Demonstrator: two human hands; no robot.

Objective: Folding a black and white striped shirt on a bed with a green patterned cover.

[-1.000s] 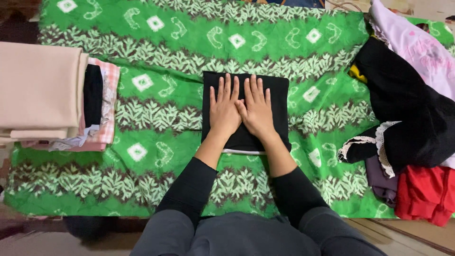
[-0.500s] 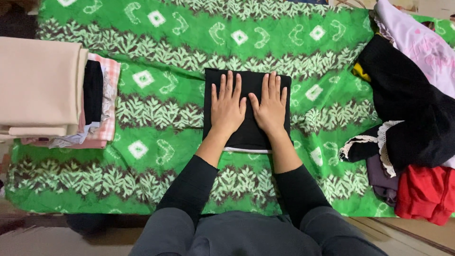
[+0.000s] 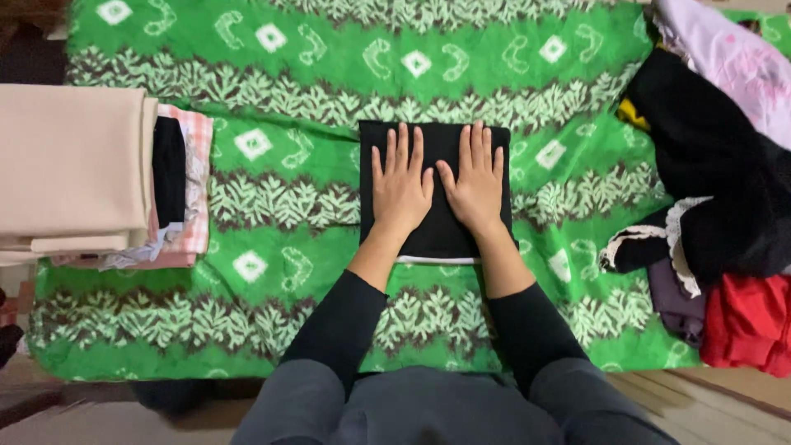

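Since a second ago our hands have slid apart, and now our left hand [image 3: 401,189] and right hand [image 3: 475,186] lie flat, fingers spread, gripping nothing, on the smooth folded black cloth [image 3: 434,192], a neat rectangle mid-way on the patterned green sheet [image 3: 280,198], open room all round.

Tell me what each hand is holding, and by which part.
Nothing is gripped. The left hand and right hand lie flat, palms down, on top of the folded black garment.
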